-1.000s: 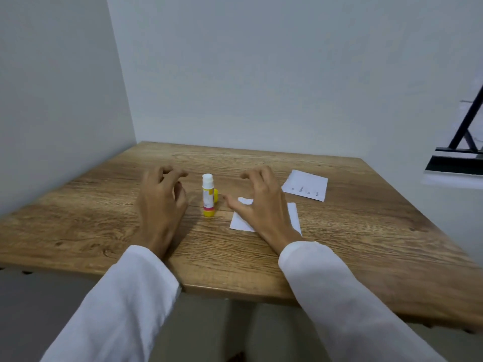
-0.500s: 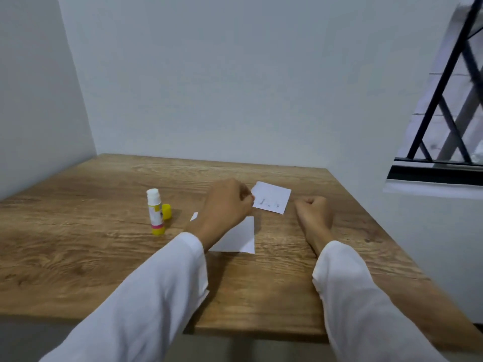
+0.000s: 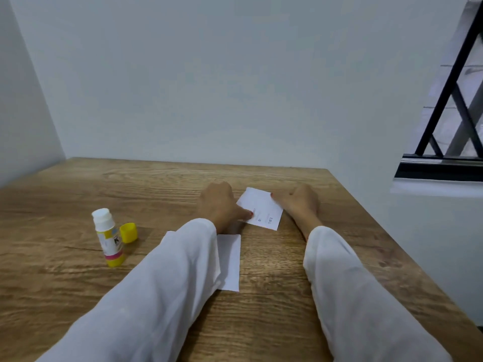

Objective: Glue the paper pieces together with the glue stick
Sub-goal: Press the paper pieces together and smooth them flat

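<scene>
— Looking at the far paper piece (image 3: 261,208) first: both hands are on it now. Half a second ago only the left hand reached its corner, and the right was a closed fist resting on the table beside it.

— What is the left hand (image 3: 218,203) doing?

— Its thumb presses down on the near left edge of that printed sheet; the other fingers are curled under the palm and hidden, so I cannot tell whether they pinch the paper. The right hand (image 3: 300,202) has come in to the sheet's right edge, one fingertip touching the far corner. Its fingers look loosely curled, but whether they grasp the edge is unclear.

— Has the sheet moved?

— It looks turned a little and lies slightly nearer the person than before, flat on the wooden table (image 3: 78,296). Tiny print shows on it, too small to read.

— And the other piece?

— The blank paper piece (image 3: 231,259) lies where it lay, nearer the person, partly covered by the left white sleeve (image 3: 162,291). The two sheets are close but apart.

— The glue?

— The glue stick (image 3: 107,237) stands upright well to the left, uncapped, white tip up, untouched. Its yellow cap (image 3: 128,232) lies just beside it on the right, as before. A black window grille (image 3: 454,105) shows at the upper right.
</scene>
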